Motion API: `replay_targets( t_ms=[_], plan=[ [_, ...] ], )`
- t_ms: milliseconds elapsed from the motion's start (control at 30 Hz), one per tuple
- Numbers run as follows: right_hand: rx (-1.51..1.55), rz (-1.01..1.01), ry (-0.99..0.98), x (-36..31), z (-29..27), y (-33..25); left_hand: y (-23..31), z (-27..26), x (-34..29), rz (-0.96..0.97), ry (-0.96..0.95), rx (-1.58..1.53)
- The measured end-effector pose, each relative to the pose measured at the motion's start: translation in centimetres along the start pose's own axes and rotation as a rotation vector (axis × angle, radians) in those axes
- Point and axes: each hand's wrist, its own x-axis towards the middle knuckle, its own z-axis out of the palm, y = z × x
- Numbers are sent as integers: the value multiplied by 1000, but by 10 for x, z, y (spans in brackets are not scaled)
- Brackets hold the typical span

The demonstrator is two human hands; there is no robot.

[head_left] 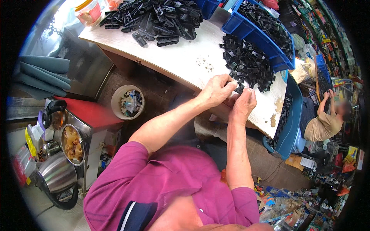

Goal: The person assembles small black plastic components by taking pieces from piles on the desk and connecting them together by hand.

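Note:
Close to the front edge of the white table (189,61), my left hand (219,91) and my right hand (243,105) meet with fingertips pinched. Between them is a small black plastic part (239,88), partly covered by the fingers; its exact kind does not show. Just beyond my fingertips lies a heap of small black plastic clips (248,61). A second pile, of longer black plastic pieces (154,21), is spread at the far left of the table.
A blue bin (254,32) of black parts stands at the back right. Right of the table is a blue-green tub (291,119). A white bucket (128,102) of scraps sits below left, near a red-topped cabinet (92,111) and a steel kettle (58,173). Another person (325,123) is at far right.

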Motion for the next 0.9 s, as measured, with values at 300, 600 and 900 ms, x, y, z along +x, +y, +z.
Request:
replay_targets(
  t_ms=[300,600,900],
  plan=[
    [95,81,-4,-7,6,-12,12,-18,0,-42,-12,31],
    [-21,12,32,-1,-4,-4,-3,5,8,41,-10,61],
    [-48,62,-126,0,-9,-6,2,-3,-4,259,-18,152]
  ],
)
